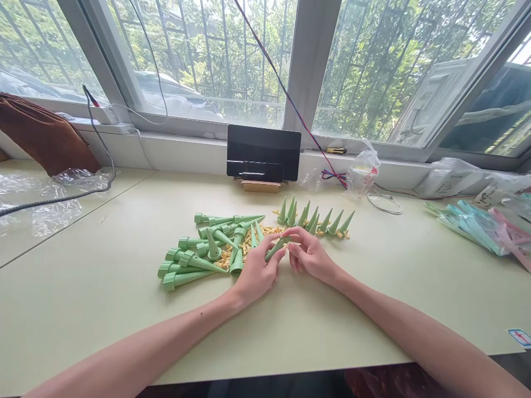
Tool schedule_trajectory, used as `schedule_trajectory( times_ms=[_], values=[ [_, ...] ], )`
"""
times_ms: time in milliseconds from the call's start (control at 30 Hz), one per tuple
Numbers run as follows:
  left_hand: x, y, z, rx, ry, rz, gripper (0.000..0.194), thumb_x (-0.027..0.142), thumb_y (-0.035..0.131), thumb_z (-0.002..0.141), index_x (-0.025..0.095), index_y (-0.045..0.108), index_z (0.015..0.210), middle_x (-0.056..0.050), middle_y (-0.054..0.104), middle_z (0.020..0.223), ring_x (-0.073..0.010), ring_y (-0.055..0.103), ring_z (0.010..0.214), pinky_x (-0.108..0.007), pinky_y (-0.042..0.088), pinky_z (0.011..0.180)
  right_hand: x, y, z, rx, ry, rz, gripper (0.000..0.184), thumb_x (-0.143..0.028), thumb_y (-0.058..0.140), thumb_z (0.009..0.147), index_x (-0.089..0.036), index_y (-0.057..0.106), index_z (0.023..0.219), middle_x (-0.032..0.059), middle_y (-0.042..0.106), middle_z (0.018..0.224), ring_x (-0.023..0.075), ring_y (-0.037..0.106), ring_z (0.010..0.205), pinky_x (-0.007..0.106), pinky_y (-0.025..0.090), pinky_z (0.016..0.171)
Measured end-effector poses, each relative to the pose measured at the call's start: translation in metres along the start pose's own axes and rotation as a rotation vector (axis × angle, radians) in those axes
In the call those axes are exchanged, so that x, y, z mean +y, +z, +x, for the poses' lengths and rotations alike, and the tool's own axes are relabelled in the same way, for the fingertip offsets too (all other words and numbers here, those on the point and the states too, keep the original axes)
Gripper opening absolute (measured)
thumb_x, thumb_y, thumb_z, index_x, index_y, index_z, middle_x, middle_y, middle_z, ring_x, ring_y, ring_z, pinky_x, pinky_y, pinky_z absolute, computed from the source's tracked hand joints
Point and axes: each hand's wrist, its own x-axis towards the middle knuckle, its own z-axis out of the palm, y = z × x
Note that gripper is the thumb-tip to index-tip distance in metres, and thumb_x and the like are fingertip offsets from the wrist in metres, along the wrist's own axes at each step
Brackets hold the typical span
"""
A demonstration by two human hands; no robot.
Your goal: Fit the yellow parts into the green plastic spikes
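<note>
My left hand (258,269) is closed around a green plastic watering spike (274,250), which lies slanted between thumb and fingers. Close against its upper end, my right hand (314,257) has its fingertips bent together. A small yellowish piece shows at those fingertips, partly hidden. To the left lie several loose green spikes (187,258), tips mostly pointing right. Small yellow plastic valves (224,257) are heaped among and behind them, partly covered by my left hand. Beyond my right hand, several spikes (312,218) stand tip up in a row, with yellow valves at their bases.
A dark tablet (264,150) leans on a stand at the back by the window. Right of it are a tied cord (334,176), a plastic bag (363,172) and a white cable (385,203). Wrapped coloured items (477,226) lie far right; a brown bag (45,135) sits far left.
</note>
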Motion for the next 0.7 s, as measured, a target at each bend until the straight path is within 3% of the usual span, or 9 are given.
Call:
schedule_trajectory(
  times_ms=[200, 500, 700],
  values=[
    [-0.0019, 0.0003, 0.0, 0.004, -0.004, -0.001, 0.041, 0.038, 0.052, 0.095, 0.02, 0.051, 0.132, 0.009, 0.047, 0.051, -0.0089, 0.044, 0.031, -0.022, 0.042, 0.039, 0.0014, -0.0001, 0.0003, 0.016, -0.002, 0.006, 0.023, -0.039, 0.059, 0.095, -0.023, 0.053, 0.111, -0.0009, 0.061, 0.089, 0.0051, 0.054, 0.043, 0.02, 0.042, 0.04],
    [-0.0005, 0.0005, -0.0001, 0.013, -0.012, -0.027, 0.042, 0.038, 0.056, 0.093, 0.021, 0.054, 0.132, 0.008, 0.05, 0.049, -0.0088, 0.043, 0.031, -0.023, 0.044, 0.043, 0.001, 0.0006, 0.0005, 0.014, 0.01, -0.005, 0.024, -0.042, 0.055, 0.096, -0.023, 0.052, 0.11, 0.0004, 0.062, 0.093, 0.005, 0.054, 0.043, 0.019, 0.041, 0.038],
    [-0.0018, 0.0006, 0.0002, 0.013, -0.011, -0.009, 0.042, 0.039, 0.053, 0.094, 0.022, 0.052, 0.132, 0.006, 0.054, 0.056, -0.0088, 0.045, 0.032, -0.021, 0.04, 0.036, 0.0018, 0.0002, 0.0008, 0.02, 0.001, -0.006, 0.025, -0.042, 0.058, 0.095, -0.023, 0.053, 0.11, -0.0008, 0.062, 0.087, 0.0056, 0.054, 0.043, 0.02, 0.042, 0.038]
  ],
)
